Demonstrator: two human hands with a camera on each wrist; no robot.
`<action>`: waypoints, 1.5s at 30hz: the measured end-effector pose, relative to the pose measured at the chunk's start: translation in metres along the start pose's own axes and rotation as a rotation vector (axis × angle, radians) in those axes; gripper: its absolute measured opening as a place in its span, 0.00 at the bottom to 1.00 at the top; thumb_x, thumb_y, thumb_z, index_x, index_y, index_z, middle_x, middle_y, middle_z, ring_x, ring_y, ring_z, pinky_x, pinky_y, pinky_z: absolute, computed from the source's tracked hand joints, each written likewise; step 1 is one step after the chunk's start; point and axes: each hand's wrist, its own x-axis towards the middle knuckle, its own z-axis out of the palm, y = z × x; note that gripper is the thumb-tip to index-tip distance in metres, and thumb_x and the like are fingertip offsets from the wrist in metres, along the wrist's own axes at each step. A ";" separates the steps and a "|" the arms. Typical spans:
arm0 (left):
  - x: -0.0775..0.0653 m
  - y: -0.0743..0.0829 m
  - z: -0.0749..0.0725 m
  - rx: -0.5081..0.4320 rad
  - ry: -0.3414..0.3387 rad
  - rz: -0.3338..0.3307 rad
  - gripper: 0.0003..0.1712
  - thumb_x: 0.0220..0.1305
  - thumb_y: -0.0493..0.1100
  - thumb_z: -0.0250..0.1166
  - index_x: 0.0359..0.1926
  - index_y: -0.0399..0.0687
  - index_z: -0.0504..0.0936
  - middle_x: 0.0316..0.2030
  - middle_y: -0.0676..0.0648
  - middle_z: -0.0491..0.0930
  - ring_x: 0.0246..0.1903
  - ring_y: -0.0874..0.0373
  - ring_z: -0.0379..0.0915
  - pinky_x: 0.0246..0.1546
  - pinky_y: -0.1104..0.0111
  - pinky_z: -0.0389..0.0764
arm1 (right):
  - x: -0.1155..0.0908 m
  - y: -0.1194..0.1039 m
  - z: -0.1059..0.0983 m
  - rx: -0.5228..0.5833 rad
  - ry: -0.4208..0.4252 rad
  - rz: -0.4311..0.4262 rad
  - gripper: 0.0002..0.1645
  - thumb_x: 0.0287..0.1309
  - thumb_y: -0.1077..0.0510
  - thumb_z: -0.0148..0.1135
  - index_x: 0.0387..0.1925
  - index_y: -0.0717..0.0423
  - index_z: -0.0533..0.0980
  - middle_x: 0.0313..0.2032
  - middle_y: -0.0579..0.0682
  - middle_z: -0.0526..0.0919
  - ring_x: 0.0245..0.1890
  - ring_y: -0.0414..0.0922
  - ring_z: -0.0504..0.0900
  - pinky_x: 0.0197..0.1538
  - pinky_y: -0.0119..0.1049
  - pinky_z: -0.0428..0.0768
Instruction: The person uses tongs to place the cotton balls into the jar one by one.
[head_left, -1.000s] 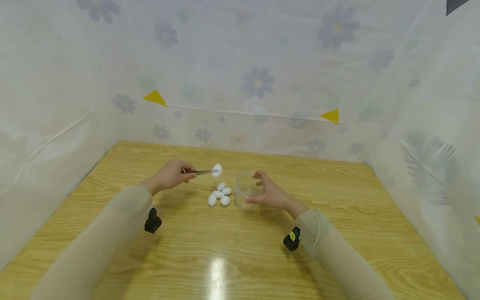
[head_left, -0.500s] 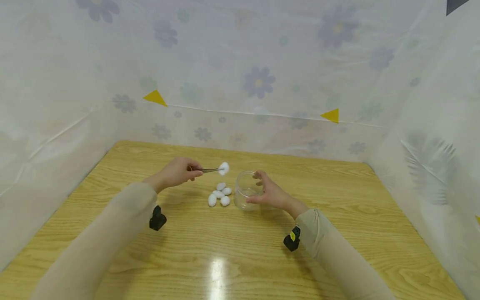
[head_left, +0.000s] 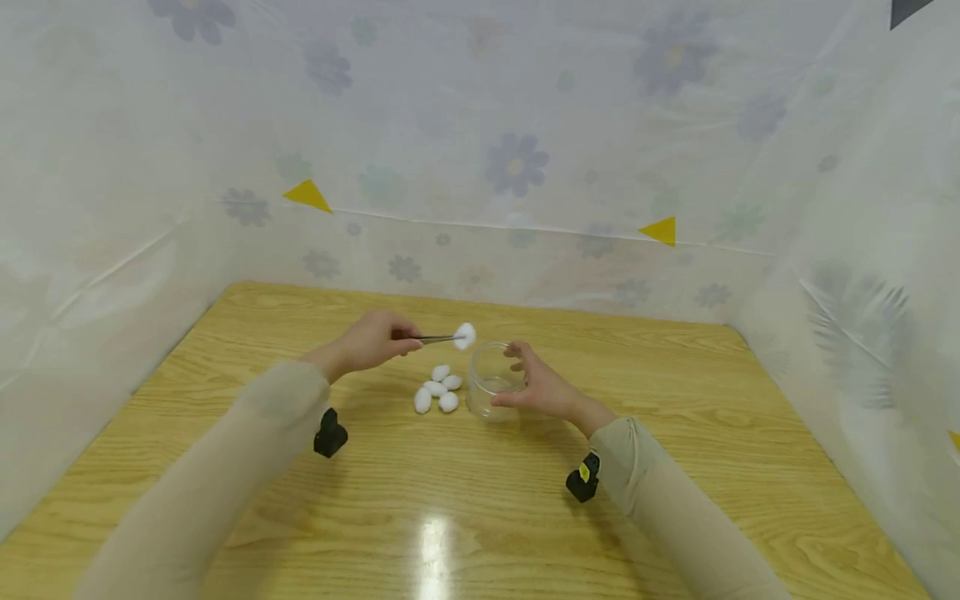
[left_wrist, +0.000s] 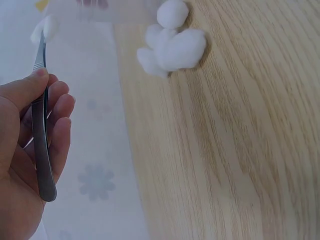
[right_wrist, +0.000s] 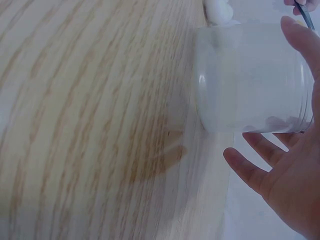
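Observation:
My left hand (head_left: 378,340) pinches metal tweezers (left_wrist: 41,135) between thumb and fingers. A white cotton ball (head_left: 465,336) is caught in the tweezer tips, raised over the table just left of the jar's rim. The clear jar (right_wrist: 250,80) stands upright, and nothing shows inside it. Around its right side my right hand (head_left: 551,387) holds it, thumb at the near side and fingers at the far side. Several more cotton balls (head_left: 435,389) lie in a cluster left of the jar; some of them also show in the left wrist view.
The wooden table (head_left: 450,483) reaches back to a pale flowered curtain (head_left: 450,150), which also encloses both sides. Black wrist cameras hang under both sleeves, one at the left cuff (head_left: 330,433) and one at the right.
My left hand has moved right, carrying the tweezers and the cotton ball closer to the jar's rim. The right hand, the jar and the cotton balls on the table stay put.

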 end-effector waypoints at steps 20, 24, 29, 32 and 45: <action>0.013 0.007 0.009 -0.003 -0.022 0.052 0.10 0.67 0.43 0.58 0.41 0.44 0.83 0.29 0.48 0.80 0.24 0.60 0.70 0.27 0.68 0.71 | -0.001 -0.002 0.000 -0.019 0.002 -0.017 0.53 0.51 0.52 0.69 0.69 0.58 0.46 0.69 0.59 0.55 0.66 0.59 0.61 0.63 0.57 0.65; 0.012 0.010 0.009 0.003 -0.021 0.052 0.10 0.66 0.43 0.58 0.41 0.45 0.83 0.29 0.48 0.81 0.25 0.60 0.72 0.28 0.67 0.72 | -0.001 -0.002 -0.002 -0.028 -0.015 -0.023 0.54 0.51 0.50 0.69 0.69 0.57 0.46 0.68 0.58 0.55 0.66 0.58 0.61 0.63 0.56 0.65; 0.013 0.012 0.011 0.006 -0.033 0.054 0.10 0.65 0.43 0.59 0.40 0.44 0.84 0.30 0.48 0.82 0.26 0.61 0.73 0.27 0.68 0.73 | -0.001 -0.001 -0.004 -0.034 -0.035 -0.030 0.54 0.51 0.47 0.69 0.69 0.56 0.46 0.68 0.57 0.55 0.66 0.58 0.61 0.63 0.57 0.65; 0.014 0.013 0.014 0.008 -0.036 0.057 0.10 0.65 0.42 0.60 0.40 0.43 0.84 0.31 0.47 0.82 0.27 0.61 0.74 0.28 0.69 0.74 | -0.001 -0.001 -0.006 -0.030 -0.044 -0.033 0.55 0.51 0.48 0.69 0.70 0.56 0.45 0.69 0.58 0.55 0.67 0.58 0.60 0.63 0.57 0.64; 0.016 0.021 0.019 0.001 -0.061 0.069 0.09 0.66 0.42 0.59 0.40 0.43 0.83 0.32 0.42 0.82 0.28 0.53 0.74 0.28 0.69 0.72 | -0.003 -0.003 -0.007 -0.015 -0.051 -0.038 0.54 0.52 0.50 0.68 0.69 0.59 0.44 0.68 0.59 0.53 0.66 0.60 0.60 0.63 0.57 0.64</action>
